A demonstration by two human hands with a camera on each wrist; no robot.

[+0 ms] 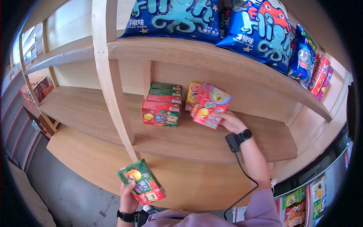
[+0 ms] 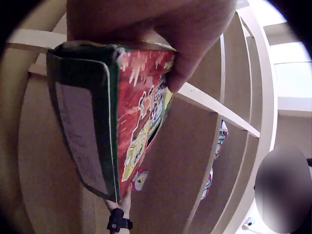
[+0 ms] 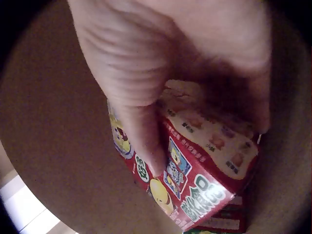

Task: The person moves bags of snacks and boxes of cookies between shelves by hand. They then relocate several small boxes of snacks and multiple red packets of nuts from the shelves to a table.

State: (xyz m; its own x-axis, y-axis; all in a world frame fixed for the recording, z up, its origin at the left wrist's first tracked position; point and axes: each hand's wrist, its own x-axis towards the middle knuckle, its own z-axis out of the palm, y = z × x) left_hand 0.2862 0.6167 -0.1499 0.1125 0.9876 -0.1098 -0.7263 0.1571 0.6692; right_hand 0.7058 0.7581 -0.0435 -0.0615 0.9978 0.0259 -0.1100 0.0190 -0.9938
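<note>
My left hand (image 1: 128,197) grips a green and red snack box (image 1: 141,182), thumb across its front, below and in front of the shelf. The left wrist view shows that box's dark green end (image 2: 80,122) close up. Over the middle shelf, my right hand (image 1: 231,122) holds a red snack box (image 1: 212,108) with a cartoon front, tilted. In the right wrist view the thumb presses the printed face and the other fingers lie on the far side. Behind it, a yellow box (image 1: 192,95) and more red packaging show partly hidden.
A row of red and green boxes (image 1: 160,113) stands left on the middle shelf (image 1: 211,140), beside a wooden post (image 1: 106,75). Blue snack bags (image 1: 261,34) overhang the upper shelf edge. A black cable (image 1: 249,181) hangs from the right wrist.
</note>
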